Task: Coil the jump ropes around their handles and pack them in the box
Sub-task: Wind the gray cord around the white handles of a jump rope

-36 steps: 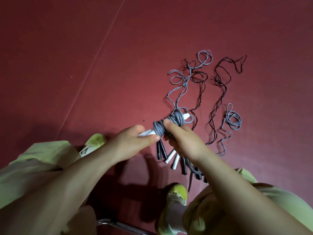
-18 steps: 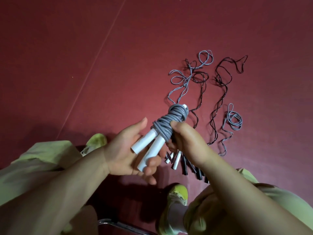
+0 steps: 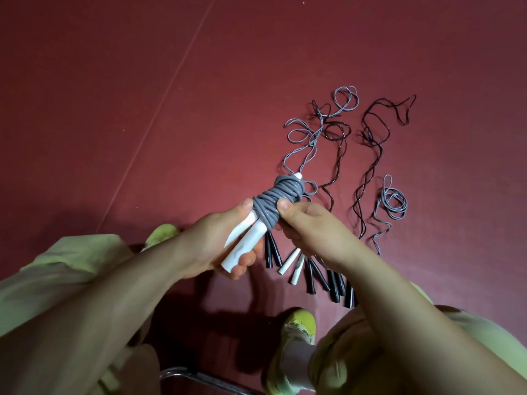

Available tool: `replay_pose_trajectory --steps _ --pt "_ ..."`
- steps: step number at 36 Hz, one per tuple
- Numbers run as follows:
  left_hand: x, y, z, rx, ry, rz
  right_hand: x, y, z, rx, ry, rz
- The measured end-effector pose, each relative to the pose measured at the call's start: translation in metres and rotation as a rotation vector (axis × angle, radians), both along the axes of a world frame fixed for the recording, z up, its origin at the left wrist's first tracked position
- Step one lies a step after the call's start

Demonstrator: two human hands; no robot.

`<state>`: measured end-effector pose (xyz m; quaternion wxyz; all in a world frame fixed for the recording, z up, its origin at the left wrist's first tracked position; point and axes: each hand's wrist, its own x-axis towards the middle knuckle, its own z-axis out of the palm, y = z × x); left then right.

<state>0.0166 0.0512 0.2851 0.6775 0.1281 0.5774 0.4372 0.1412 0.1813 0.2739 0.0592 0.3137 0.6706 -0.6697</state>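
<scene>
Hands, left hand (image 3: 211, 246) and right hand (image 3: 310, 229), grip the coiled grey rope (image 3: 273, 201) (white handles (image 3: 245, 246) together).

white handles (image 3: 245, 243): smooth plastic
grey rope (image 3: 273, 198): matt, rubbery
black handles (image 3: 313, 276): glossy plastic
black ropes (image 3: 370, 155): shiny
floor (image 3: 142, 109): matt red
trousers (image 3: 57, 266): cloth

Dark red floor (image 3: 142, 81) bearing loose grey ropes (image 3: 395, 202), black ropes (image 3: 373, 155), and handles (image 3: 296, 266).
</scene>
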Motion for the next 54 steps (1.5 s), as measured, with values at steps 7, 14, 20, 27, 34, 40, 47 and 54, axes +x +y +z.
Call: replay_pose_trajectory --steps 7,14,20,27,34,40,47,54 --pt "-0.003 -0.001 -0.008 -0.019 0.325 0.038 0.000 -0.003 -0.003 0.280 -0.116 0.014" --pt "-0.006 -0.003 -0.021 -0.143 0.791 -0.140 0.001 -0.004 -0.003 0.062 -0.172 -0.088" --pt "0.006 -0.001 -0.014 -0.192 0.977 -0.222 -0.002 -0.003 -0.002 0.060 -0.192 -0.147" --pt "0.008 0.000 -0.007 -0.057 0.533 -0.121 -0.002 -0.006 -0.003 0.100 -0.040 -0.209" --pt "0.005 -0.005 -0.005 -0.004 -0.472 -0.142 -0.001 -0.009 0.002 -0.199 0.178 -0.260" --pt "0.013 -0.004 -0.007 0.094 -0.618 -0.191 -0.005 -0.012 -0.002 -0.154 0.093 -0.113" --pt "0.011 0.001 -0.011 -0.093 -0.148 -0.133 0.000 -0.006 -0.004 0.017 -0.034 0.000" --pt "0.013 0.006 -0.014 -0.065 0.086 -0.129 -0.002 -0.003 -0.006 0.150 -0.095 0.071"
